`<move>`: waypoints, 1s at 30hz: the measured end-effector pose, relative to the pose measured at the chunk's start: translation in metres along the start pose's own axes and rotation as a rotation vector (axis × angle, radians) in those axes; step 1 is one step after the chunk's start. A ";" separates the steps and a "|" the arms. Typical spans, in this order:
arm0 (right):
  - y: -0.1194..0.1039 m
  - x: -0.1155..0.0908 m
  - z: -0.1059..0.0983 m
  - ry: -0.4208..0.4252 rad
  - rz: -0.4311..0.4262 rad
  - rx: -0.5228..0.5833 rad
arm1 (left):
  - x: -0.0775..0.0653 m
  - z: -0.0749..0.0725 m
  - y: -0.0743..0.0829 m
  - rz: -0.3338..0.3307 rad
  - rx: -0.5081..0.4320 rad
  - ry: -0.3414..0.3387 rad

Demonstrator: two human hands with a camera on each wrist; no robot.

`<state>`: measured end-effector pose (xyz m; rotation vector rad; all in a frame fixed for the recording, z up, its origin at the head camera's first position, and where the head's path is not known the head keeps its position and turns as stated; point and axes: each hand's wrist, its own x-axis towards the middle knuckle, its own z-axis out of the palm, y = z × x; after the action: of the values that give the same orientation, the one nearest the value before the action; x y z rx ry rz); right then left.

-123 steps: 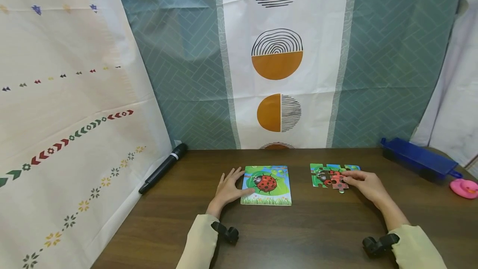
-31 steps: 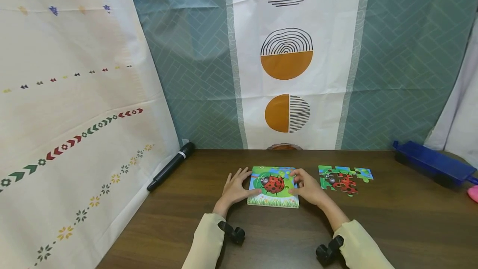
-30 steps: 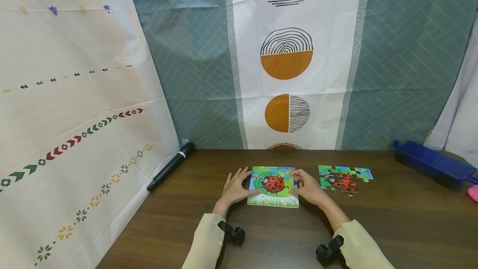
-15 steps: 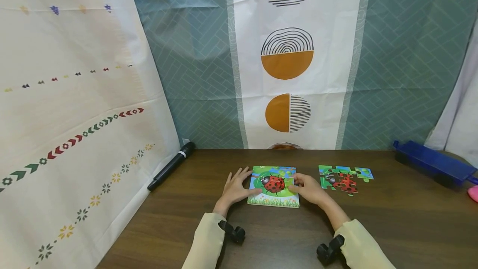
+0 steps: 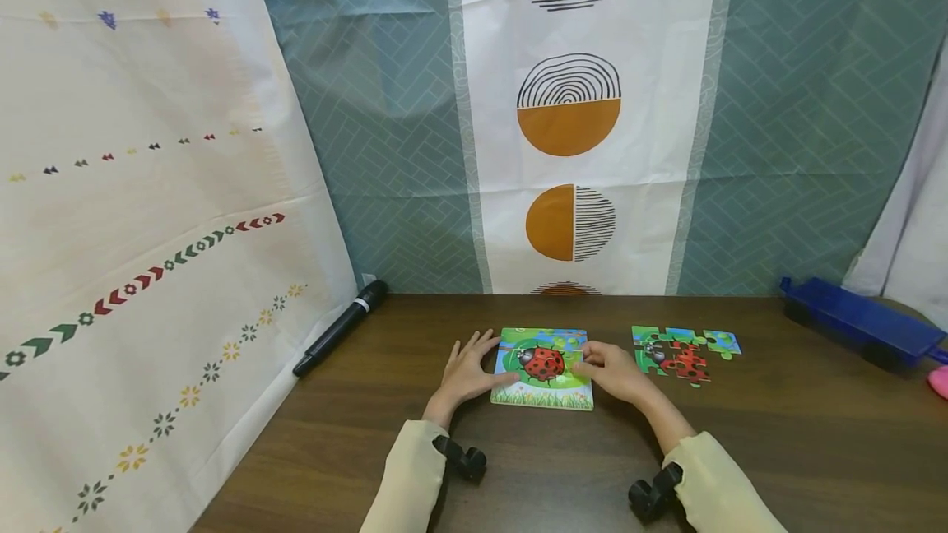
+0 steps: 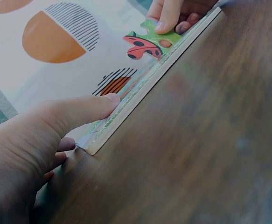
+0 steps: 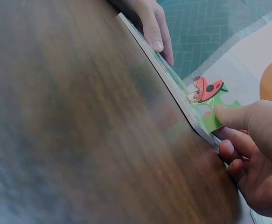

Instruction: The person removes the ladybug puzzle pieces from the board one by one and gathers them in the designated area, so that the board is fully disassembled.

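A square ladybug jigsaw puzzle board (image 5: 541, 398) lies on the brown table in the head view. My left hand (image 5: 467, 374) is at its left side, fingers spread and thumb resting on the board's face. At the right side, my right hand (image 5: 618, 373) pinches a green puzzle piece with part of the red ladybug (image 7: 212, 98) between thumb and fingers. Both wrist views show this piece tilted up above the board; the left wrist view shows my left thumb (image 6: 103, 105) pressing near the board's edge. Several removed puzzle pieces (image 5: 685, 363) lie to the right, partly fitted together.
A blue plastic container-like object (image 5: 862, 319) stands at the back right, with a pink toy (image 5: 939, 382) cut off by the frame edge. A black marker (image 5: 341, 329) lies at the left table edge. Patterned cloths hang behind and at the left.
My right hand has gone from the loose pieces to the board, and a blue-green piece now lies with them. Lately it has tilted up a piece at the right side. My left hand stays put.
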<state>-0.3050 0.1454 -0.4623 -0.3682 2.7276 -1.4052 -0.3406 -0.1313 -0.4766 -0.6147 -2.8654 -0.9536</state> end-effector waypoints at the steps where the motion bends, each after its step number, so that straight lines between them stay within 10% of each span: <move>1: 0.000 0.000 0.000 0.004 -0.004 -0.005 | 0.000 0.000 0.000 0.000 0.002 -0.002; 18: 0.001 0.003 -0.008 0.065 0.000 0.143 | -0.001 -0.001 0.003 -0.002 -0.009 -0.001; 30: 0.025 -0.017 -0.069 0.220 0.106 0.162 | -0.002 -0.001 0.002 0.012 -0.007 0.014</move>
<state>-0.3037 0.2186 -0.4432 -0.0620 2.7215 -1.7143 -0.3384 -0.1310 -0.4755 -0.6233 -2.8440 -0.9626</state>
